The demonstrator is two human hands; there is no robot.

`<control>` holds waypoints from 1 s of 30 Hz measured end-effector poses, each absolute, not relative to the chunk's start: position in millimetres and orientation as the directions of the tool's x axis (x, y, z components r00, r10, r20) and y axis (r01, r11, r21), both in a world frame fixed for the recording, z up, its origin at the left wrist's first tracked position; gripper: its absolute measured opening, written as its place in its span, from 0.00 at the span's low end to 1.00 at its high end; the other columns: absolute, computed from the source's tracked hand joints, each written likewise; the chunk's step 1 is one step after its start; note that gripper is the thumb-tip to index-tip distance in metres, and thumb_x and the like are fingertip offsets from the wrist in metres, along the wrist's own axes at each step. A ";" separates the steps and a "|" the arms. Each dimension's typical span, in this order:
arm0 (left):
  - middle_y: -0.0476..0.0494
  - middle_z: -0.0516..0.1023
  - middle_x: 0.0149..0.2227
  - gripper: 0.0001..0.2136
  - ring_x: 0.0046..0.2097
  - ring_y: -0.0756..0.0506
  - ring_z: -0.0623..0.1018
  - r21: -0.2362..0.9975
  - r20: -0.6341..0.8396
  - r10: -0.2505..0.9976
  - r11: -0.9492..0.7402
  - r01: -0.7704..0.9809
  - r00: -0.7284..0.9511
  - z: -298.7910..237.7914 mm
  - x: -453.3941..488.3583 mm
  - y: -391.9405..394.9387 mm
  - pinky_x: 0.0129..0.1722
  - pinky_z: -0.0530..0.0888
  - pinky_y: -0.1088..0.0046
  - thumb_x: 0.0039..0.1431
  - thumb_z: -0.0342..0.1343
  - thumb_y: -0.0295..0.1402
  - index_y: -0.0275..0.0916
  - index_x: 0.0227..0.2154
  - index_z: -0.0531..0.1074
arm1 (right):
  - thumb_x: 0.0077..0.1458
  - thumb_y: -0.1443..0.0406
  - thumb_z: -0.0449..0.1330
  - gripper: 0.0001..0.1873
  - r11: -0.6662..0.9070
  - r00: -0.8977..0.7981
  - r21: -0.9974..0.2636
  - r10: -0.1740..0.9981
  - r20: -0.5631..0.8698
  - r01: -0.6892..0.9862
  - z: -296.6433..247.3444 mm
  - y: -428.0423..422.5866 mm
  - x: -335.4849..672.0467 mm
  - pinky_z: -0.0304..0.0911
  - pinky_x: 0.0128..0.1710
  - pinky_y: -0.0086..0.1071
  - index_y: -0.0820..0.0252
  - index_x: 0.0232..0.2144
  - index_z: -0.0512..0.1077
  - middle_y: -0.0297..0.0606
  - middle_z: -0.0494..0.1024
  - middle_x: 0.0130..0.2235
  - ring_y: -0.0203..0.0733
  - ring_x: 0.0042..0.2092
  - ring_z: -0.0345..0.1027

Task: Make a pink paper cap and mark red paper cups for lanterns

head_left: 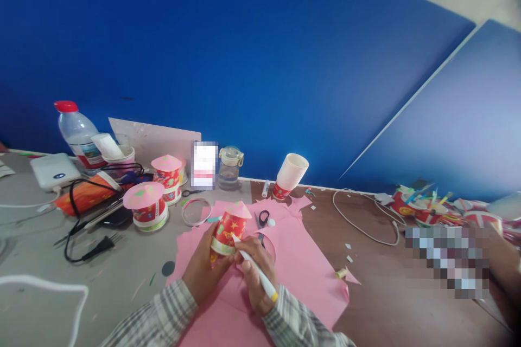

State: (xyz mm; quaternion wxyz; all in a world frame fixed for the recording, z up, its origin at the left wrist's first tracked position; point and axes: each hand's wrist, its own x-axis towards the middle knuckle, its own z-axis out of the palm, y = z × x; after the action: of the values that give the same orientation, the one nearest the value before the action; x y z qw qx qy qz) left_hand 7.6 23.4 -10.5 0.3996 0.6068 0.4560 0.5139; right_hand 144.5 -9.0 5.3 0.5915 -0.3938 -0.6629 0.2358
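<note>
My left hand [205, 260] is wrapped round a red paper cup [228, 230], which has a pink cone-shaped paper top and yellow patterns. In my right hand [257, 263] is a white marker [260, 277] with a yellow end, its tip at the cup's side. Under both hands lies a large sheet of pink paper [301, 276] with ragged edges. Scissors [264, 219] with dark handles rest on it just behind the cup. Two similar cups with pink tops, a nearer one [147, 207] and a farther one [166, 174], stand to the left.
A tilted stack of paper cups [292, 173], a lidded water jar [230, 169] and a tape roll [196, 211] stand behind. Cables, a plug [100, 248], a power bank [55, 171] and a bottle [79, 133] crowd the left. Another person's hand [499, 252] is at right, near craft materials [427, 209].
</note>
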 end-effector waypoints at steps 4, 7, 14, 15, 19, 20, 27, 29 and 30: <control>0.32 0.70 0.46 0.33 0.47 0.31 0.67 0.957 0.255 0.966 -0.260 0.128 0.050 -9.9 7.6 23.4 0.42 0.69 0.53 0.33 0.61 0.30 0.39 0.47 0.56 | 0.53 0.51 0.47 0.20 0.555 0.004 -0.792 0.818 0.575 0.254 6.8 -9.2 144.3 0.64 0.30 0.35 0.54 0.35 0.73 0.34 0.72 0.25 0.43 0.29 0.67; 0.33 0.69 0.46 0.34 0.47 0.31 0.68 0.957 0.251 0.966 -0.256 0.133 0.057 -9.6 7.8 22.8 0.42 0.69 0.53 0.33 0.61 0.30 0.40 0.47 0.56 | 0.53 0.51 0.47 0.20 0.560 0.007 -0.788 0.814 0.581 0.257 8.1 -9.2 144.0 0.64 0.30 0.35 0.54 0.35 0.73 0.34 0.72 0.25 0.42 0.28 0.67; 0.33 0.68 0.48 0.33 0.48 0.32 0.66 0.956 0.250 0.966 -0.256 0.146 0.062 -8.9 8.3 21.9 0.43 0.68 0.54 0.34 0.61 0.30 0.39 0.48 0.56 | 0.54 0.52 0.47 0.19 0.588 0.005 -0.762 0.791 0.612 0.270 8.1 -8.8 143.4 0.64 0.30 0.34 0.55 0.35 0.72 0.34 0.72 0.25 0.42 0.28 0.66; 0.32 0.68 0.48 0.33 0.48 0.32 0.66 0.956 0.250 0.966 -0.257 0.141 0.064 -9.0 8.2 22.0 0.43 0.68 0.53 0.34 0.61 0.30 0.39 0.48 0.56 | 0.54 0.52 0.47 0.19 0.582 0.005 -0.767 0.796 0.606 0.269 7.5 -8.9 143.5 0.64 0.30 0.34 0.55 0.35 0.72 0.34 0.72 0.25 0.42 0.29 0.67; 0.31 0.68 0.47 0.33 0.48 0.31 0.66 0.956 0.250 0.966 -0.258 0.142 0.070 -9.5 7.5 22.3 0.43 0.68 0.53 0.34 0.61 0.30 0.39 0.48 0.55 | 0.54 0.51 0.47 0.20 0.564 0.001 -0.785 0.812 0.584 0.256 5.1 -9.3 144.4 0.64 0.30 0.35 0.55 0.35 0.72 0.34 0.73 0.25 0.42 0.29 0.67; 0.31 0.68 0.47 0.33 0.48 0.31 0.66 0.955 0.251 0.965 -0.259 0.145 0.072 -9.6 7.2 22.3 0.43 0.68 0.53 0.35 0.61 0.30 0.39 0.48 0.55 | 0.54 0.51 0.47 0.20 0.563 -0.003 -0.787 0.814 0.581 0.254 4.7 -9.3 144.6 0.64 0.31 0.35 0.55 0.35 0.72 0.34 0.73 0.25 0.43 0.29 0.67; 0.32 0.68 0.47 0.33 0.48 0.31 0.67 0.950 0.258 0.964 -0.266 0.162 0.072 -11.5 6.5 22.5 0.43 0.68 0.52 0.34 0.61 0.30 0.40 0.48 0.55 | 0.54 0.52 0.48 0.19 0.560 0.016 -0.795 0.815 0.579 0.232 2.9 -8.9 144.6 0.64 0.29 0.34 0.54 0.37 0.72 0.34 0.73 0.26 0.42 0.29 0.67; 0.32 0.69 0.47 0.33 0.48 0.31 0.67 0.953 0.251 0.965 -0.260 0.157 0.071 -11.4 6.8 22.7 0.43 0.68 0.52 0.34 0.61 0.30 0.40 0.48 0.55 | 0.54 0.53 0.48 0.19 0.569 0.013 -0.789 0.809 0.588 0.231 3.2 -8.5 144.7 0.64 0.30 0.34 0.54 0.37 0.72 0.34 0.72 0.26 0.42 0.29 0.67; 0.32 0.68 0.47 0.33 0.48 0.32 0.67 0.954 0.248 0.966 -0.257 0.154 0.073 -11.2 7.0 22.8 0.43 0.68 0.52 0.34 0.61 0.30 0.39 0.48 0.55 | 0.54 0.53 0.48 0.19 0.574 0.013 -0.785 0.805 0.593 0.233 3.5 -8.3 144.8 0.64 0.30 0.34 0.55 0.37 0.72 0.34 0.72 0.25 0.42 0.28 0.67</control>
State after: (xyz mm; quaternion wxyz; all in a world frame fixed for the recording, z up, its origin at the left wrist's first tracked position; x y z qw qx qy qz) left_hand 7.0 22.8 -11.2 0.4026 0.6121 0.4575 0.5039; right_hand 144.8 -8.3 3.5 0.5930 -0.3934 -0.6599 0.2410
